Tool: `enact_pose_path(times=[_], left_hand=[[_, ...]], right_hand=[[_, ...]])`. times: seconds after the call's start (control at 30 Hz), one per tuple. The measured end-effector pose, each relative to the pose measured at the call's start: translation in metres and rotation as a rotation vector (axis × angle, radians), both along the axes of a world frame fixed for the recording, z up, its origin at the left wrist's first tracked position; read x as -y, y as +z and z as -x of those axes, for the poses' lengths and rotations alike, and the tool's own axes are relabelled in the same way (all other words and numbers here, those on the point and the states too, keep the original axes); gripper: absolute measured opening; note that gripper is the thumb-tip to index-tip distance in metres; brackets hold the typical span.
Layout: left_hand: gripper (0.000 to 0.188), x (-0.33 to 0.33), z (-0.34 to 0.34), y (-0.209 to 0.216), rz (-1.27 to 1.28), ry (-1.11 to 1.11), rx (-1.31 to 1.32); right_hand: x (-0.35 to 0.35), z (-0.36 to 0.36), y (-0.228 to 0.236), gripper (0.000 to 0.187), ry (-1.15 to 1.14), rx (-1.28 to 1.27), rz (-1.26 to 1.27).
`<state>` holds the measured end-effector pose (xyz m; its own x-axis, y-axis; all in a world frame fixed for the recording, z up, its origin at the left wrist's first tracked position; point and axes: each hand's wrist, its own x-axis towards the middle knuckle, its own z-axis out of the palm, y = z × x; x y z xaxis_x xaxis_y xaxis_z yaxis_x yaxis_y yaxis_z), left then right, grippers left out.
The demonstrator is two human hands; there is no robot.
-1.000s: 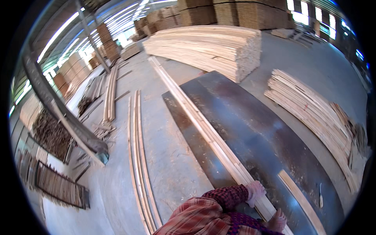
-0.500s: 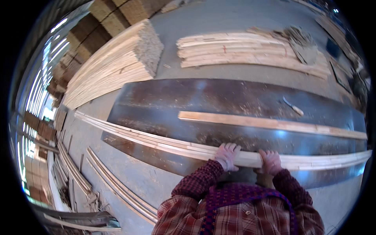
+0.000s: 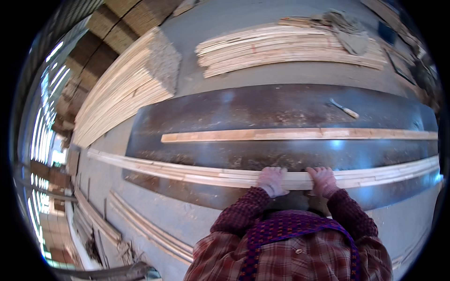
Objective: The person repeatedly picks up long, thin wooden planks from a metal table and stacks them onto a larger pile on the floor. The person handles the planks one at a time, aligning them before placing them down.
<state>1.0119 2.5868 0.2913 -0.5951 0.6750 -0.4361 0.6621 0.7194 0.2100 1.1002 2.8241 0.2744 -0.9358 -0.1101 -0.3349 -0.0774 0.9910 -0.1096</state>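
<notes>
Several long pale wooden strips [image 3: 211, 177] lie side by side along the near part of a dark table [image 3: 225, 105], their left ends jutting past its edge. My left hand [image 3: 273, 181] is closed over the bundle near its middle, fingers wrapped over the far side. A short gap to the right, my right hand [image 3: 323, 181] grips the same strips in the same way. Both hands look gloved. Beyond them a single wooden strip [image 3: 286, 135] lies flat on the table. Farther back rests a knife [image 3: 344, 108] with a pale handle.
Stacked pale boards [image 3: 126, 89] stand at the far left, and another board pile [image 3: 286, 49] lies beyond the table with a grey cloth [image 3: 349, 35] on it. More long strips [image 3: 150, 225] lie on the floor at the lower left. Sawdust dots the tabletop.
The single strip now reaches farther left and lies more level in view. The bundle appears slightly higher, its right part tilting up more. Both hands keep their hold; the whole view has shifted.
</notes>
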Motion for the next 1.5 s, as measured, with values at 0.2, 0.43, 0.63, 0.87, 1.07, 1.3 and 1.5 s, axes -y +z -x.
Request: enact_pose_path(times=[0.2,0.43,0.63,0.87,1.07,1.3,1.5], left_hand=[[0.086,-0.011,0.003,0.011,0.023,-0.055,-0.006],[0.093,-0.013,-0.004,-0.007,0.013,0.031,-0.114],[0.090,-0.022,-0.009,-0.012,0.063,0.005,-0.155],[0.102,-0.003,-0.004,-0.046,-0.045,-0.026,-0.242],[0.092,-0.002,0.000,-0.047,-0.074,-0.101,-0.325],[0.093,-0.008,-0.001,-0.050,0.005,-0.069,-0.239],[0.093,-0.003,-0.002,-0.037,-0.062,-0.055,-0.293]], right_hand=[[-0.013,-0.008,-0.015,0.090,0.011,-0.030,0.045],[-0.011,0.004,0.003,0.085,0.037,0.016,0.076],[-0.016,-0.005,0.017,0.084,0.014,0.076,0.079],[-0.016,-0.003,0.004,0.087,0.031,0.057,0.102],[-0.016,-0.005,0.003,0.088,0.055,0.029,0.106],[-0.021,-0.013,0.005,0.089,0.040,-0.010,0.127],[-0.021,-0.002,0.006,0.090,0.060,-0.033,0.181]])
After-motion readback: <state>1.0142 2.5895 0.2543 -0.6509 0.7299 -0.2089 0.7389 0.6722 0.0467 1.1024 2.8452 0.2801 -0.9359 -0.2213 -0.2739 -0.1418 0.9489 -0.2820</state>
